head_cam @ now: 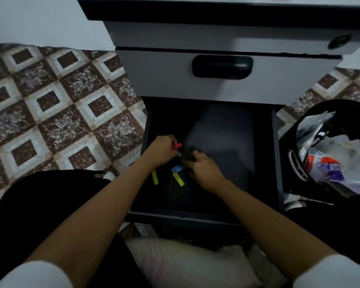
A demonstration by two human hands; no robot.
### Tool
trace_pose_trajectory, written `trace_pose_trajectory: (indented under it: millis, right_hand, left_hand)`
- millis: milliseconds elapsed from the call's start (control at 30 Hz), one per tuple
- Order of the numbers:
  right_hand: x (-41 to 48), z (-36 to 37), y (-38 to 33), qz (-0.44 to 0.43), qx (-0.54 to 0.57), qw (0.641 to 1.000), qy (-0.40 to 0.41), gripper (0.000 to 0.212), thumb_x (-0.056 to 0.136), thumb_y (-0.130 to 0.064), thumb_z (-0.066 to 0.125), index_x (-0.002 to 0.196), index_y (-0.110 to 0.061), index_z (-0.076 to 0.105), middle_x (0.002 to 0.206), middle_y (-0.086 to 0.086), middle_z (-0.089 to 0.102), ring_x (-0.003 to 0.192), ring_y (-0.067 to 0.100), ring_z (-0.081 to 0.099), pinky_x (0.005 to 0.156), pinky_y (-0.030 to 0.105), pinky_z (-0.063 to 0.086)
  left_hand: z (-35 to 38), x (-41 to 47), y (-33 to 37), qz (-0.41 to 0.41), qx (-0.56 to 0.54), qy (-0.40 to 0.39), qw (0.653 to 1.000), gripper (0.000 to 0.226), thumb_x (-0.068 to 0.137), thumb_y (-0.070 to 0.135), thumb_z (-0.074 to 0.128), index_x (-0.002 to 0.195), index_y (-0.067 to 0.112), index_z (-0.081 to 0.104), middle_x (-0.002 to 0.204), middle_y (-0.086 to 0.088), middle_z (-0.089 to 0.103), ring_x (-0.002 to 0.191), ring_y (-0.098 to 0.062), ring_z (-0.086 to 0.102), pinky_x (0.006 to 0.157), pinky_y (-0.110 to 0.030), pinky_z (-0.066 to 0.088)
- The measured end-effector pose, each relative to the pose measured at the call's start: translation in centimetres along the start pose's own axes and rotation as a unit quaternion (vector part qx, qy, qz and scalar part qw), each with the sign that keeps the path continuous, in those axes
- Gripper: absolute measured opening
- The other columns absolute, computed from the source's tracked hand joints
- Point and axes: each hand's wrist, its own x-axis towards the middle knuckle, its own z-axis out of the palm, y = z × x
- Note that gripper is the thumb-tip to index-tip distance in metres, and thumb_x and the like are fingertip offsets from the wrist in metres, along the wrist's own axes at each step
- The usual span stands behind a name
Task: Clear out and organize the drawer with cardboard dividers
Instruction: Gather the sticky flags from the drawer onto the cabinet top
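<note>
- Drawer (276, 154) open; left hand (161, 150) pinches a red strip (177, 145) over its left side.
- Right hand (204, 169), drawer centre: fingers curled over something dark; grip cannot be told.
- Yellow strips (154, 177) and blue scrap (178, 168) lie on the drawer floor.
- Risk: the dark floor could hide small scraps, so some may be missed.

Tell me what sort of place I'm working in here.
Probably a home room or small office, down at floor level: a grey drawer cabinet with its bottom drawer pulled open, patterned tile flooring, and a black-lined waste bin full of rubbish alongside.
</note>
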Motion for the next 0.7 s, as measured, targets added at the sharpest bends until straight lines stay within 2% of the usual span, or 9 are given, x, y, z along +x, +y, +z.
trace_pose_trajectory:
  millis: [67, 133, 167, 233, 300, 333, 400, 467, 700]
  right_hand:
    - [0.3, 0.0, -0.3, -0.009, -0.044, 0.999, -0.012, 0.045, 0.093, -0.018, 0.048, 0.138, -0.021, 0.047, 0.133, 0.019, 0.040, 0.121, 0.036, 0.039, 0.093, 0.040, 0.036]
    - [0.3, 0.1, -0.4, -0.011, -0.063, 0.998, -0.001, 0.043, 0.091, -0.016, 0.051, 0.134, -0.019, 0.052, 0.130, 0.020, 0.043, 0.118, 0.038, 0.042, 0.090, 0.041, 0.039]
    - [0.2, 0.1, -0.4, -0.016, -0.068, 0.998, 0.004, 0.040, 0.087, -0.014, 0.057, 0.127, -0.016, 0.058, 0.125, 0.021, 0.048, 0.112, 0.039, 0.047, 0.086, 0.041, 0.042]
    - [-0.1, 0.4, -0.2, -0.023, -0.064, 0.998, 0.015, 0.034, 0.067, -0.012, 0.076, 0.100, -0.011, 0.072, 0.102, 0.020, 0.061, 0.088, 0.038, 0.061, 0.067, 0.038, 0.051]
    - [-0.5, 0.6, 0.1, -0.013, -0.066, 0.997, 0.030, 0.032, 0.053, -0.012, 0.083, 0.082, -0.009, 0.072, 0.084, 0.016, 0.063, 0.073, 0.034, 0.063, 0.056, 0.034, 0.051]
    - [-0.8, 0.5, 0.1, -0.004, -0.055, 0.998, 0.020, 0.029, 0.059, -0.011, 0.080, 0.085, -0.005, 0.069, 0.088, 0.018, 0.061, 0.079, 0.036, 0.062, 0.061, 0.036, 0.051]
    - [-1.0, 0.6, 0.2, 0.017, -0.034, 0.999, 0.015, 0.027, 0.081, -0.010, 0.061, 0.105, 0.000, 0.062, 0.110, 0.021, 0.055, 0.104, 0.037, 0.053, 0.081, 0.041, 0.045]
    - [-1.0, 0.7, 0.4, 0.037, -0.054, 0.998, 0.007, 0.031, 0.090, -0.013, 0.049, 0.118, -0.001, 0.053, 0.123, 0.017, 0.048, 0.116, 0.032, 0.043, 0.091, 0.039, 0.037]
    - [-1.0, 0.9, 0.2, 0.077, 0.037, 0.996, 0.008, 0.027, 0.087, -0.004, 0.048, 0.114, -0.005, 0.053, 0.117, 0.016, 0.057, 0.109, 0.032, 0.051, 0.087, 0.036, 0.043]
  left_hand:
    - [0.0, 0.1, 0.0, 0.001, 0.012, -0.004, 1.000, 0.026, 0.082, 0.007, 0.062, 0.106, -0.004, 0.061, 0.102, -0.020, 0.064, 0.096, -0.031, 0.060, 0.082, -0.035, 0.046]
    - [0.2, 0.2, -0.2, 0.012, 0.042, -0.007, 0.999, 0.025, 0.083, 0.006, 0.059, 0.105, -0.005, 0.061, 0.103, -0.021, 0.064, 0.097, -0.033, 0.060, 0.082, -0.037, 0.046]
    - [0.3, 0.2, -0.3, 0.021, 0.060, -0.009, 0.998, 0.024, 0.084, 0.006, 0.057, 0.104, -0.005, 0.061, 0.104, -0.022, 0.063, 0.097, -0.034, 0.059, 0.082, -0.037, 0.046]
    - [0.8, 0.2, -0.5, 0.039, 0.097, -0.014, 0.994, 0.022, 0.086, 0.008, 0.054, 0.103, -0.004, 0.059, 0.108, -0.022, 0.060, 0.100, -0.035, 0.058, 0.082, -0.037, 0.045]
    - [1.3, 0.2, -0.7, 0.055, 0.131, -0.018, 0.990, 0.023, 0.088, 0.009, 0.052, 0.106, -0.003, 0.059, 0.113, -0.021, 0.056, 0.103, -0.036, 0.056, 0.084, -0.036, 0.044]
    - [1.5, 0.1, -0.8, 0.064, 0.148, -0.021, 0.987, 0.024, 0.088, 0.009, 0.051, 0.108, -0.002, 0.059, 0.115, -0.020, 0.054, 0.105, -0.036, 0.055, 0.086, -0.036, 0.044]
    - [2.0, 0.0, -1.2, 0.085, 0.178, -0.023, 0.980, 0.025, 0.089, 0.010, 0.050, 0.111, 0.000, 0.059, 0.119, -0.019, 0.051, 0.107, -0.035, 0.053, 0.088, -0.037, 0.045]
    - [2.1, 0.0, -1.4, 0.093, 0.197, -0.016, 0.976, 0.026, 0.090, 0.011, 0.049, 0.111, 0.002, 0.059, 0.121, -0.018, 0.047, 0.110, -0.035, 0.050, 0.091, -0.040, 0.044]
    - [2.4, -0.4, -1.1, 0.073, 0.236, -0.027, 0.969, 0.036, 0.089, 0.006, 0.046, 0.124, 0.000, 0.048, 0.131, -0.019, 0.041, 0.120, -0.036, 0.043, 0.098, -0.040, 0.039]
